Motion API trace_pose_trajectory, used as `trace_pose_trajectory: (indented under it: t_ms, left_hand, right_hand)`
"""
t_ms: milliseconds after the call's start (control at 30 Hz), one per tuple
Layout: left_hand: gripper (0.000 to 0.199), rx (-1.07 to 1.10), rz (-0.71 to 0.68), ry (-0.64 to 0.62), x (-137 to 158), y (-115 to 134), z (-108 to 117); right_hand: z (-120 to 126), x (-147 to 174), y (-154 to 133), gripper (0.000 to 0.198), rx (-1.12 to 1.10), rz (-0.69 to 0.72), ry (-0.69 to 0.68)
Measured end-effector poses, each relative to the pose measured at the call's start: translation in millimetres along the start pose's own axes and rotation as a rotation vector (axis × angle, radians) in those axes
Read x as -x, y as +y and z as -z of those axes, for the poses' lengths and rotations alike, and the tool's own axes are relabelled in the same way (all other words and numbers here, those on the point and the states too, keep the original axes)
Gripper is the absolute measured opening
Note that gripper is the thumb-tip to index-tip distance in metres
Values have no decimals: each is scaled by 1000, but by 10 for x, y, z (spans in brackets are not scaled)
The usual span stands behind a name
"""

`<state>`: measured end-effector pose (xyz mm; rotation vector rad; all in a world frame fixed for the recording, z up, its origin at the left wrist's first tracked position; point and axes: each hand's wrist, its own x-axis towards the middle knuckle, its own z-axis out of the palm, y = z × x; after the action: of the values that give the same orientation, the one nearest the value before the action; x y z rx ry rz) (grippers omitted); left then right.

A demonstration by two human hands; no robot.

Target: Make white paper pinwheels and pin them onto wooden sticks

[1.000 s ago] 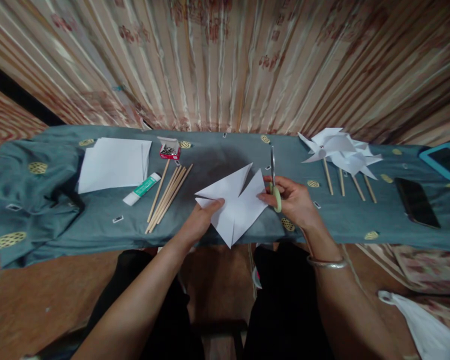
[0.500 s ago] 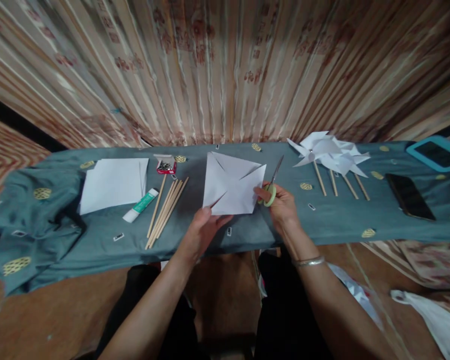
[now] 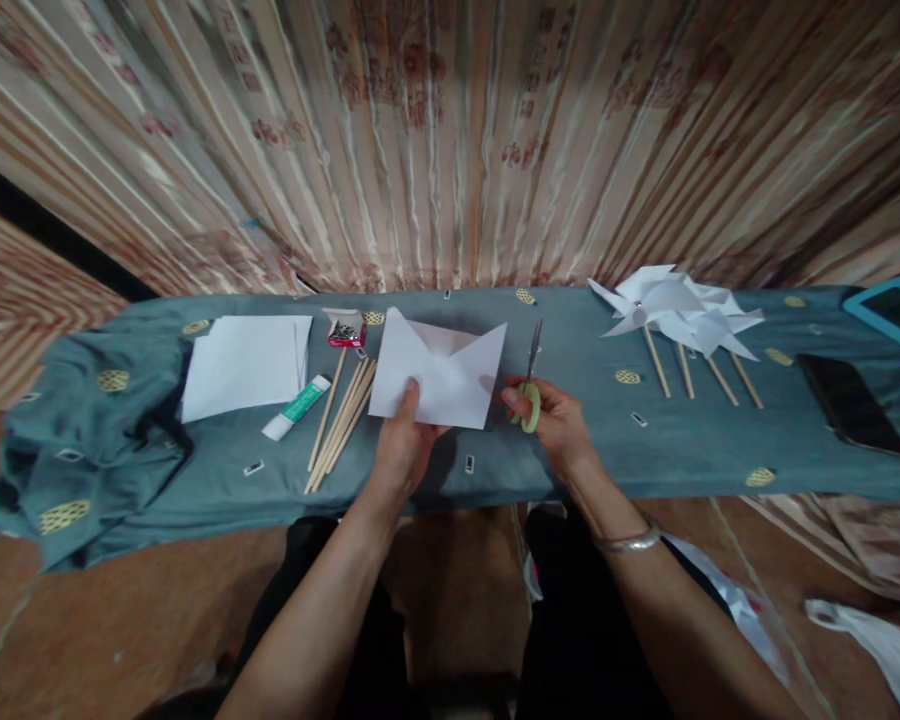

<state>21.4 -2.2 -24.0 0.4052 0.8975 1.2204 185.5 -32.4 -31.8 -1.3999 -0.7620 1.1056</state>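
A white paper sheet (image 3: 442, 370) with cuts running in from its corners is held above the table by my left hand (image 3: 407, 440). The thumb lies on its face near the lower edge and the fingers are behind it. Some corner flaps stand up at the top. My right hand (image 3: 559, 420) is closed round the pale green handles of a pair of scissors (image 3: 531, 395), blades pointing away from me. The scissors are just right of the sheet, apart from it. Left of the sheet lie several wooden sticks (image 3: 343, 425).
The cloth-covered table (image 3: 592, 460) also bears a stack of white paper (image 3: 244, 365), a glue tube (image 3: 296, 407) and a small red box of metal pins (image 3: 345, 328). On the right are paper pinwheels (image 3: 679, 305), a black phone (image 3: 851, 403) and a blue-framed tablet (image 3: 892, 312). A curtain (image 3: 450, 150) hangs behind.
The sheet has turned and its flaps have lifted. My left thumb has moved onto its face. My right hand has come away from the sheet, still holding the scissors. The view has shifted slightly.
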Motion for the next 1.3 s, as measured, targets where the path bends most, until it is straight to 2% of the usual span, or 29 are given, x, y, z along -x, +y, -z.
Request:
trace_pose_trajectory:
  t_ms: [233,333,533,767,967,1300]
  left_hand:
    - [35,53,-104,44,-88,260,100]
    - [36,59,-92,47,-95,245,117]
    - [33,43,-77,28,-93,199,116]
    - [25,99,-57,10,-90,214,89]
    - [27,88,-15,-8,-70,204,57]
    - [29,27,-15,-29,-87,153,86]
  right_hand:
    - [163,300,-22,52,283,-153,-539]
    - [135,377,-28,58,311,-221,-655]
    - [43,385,-66,57,316,-264,-662]
    - [61,376,-36,56,314,-295,-668]
    - [67,367,-14,58,342,-216,-666]
    - [68,369,-32,60,360,-189,-676]
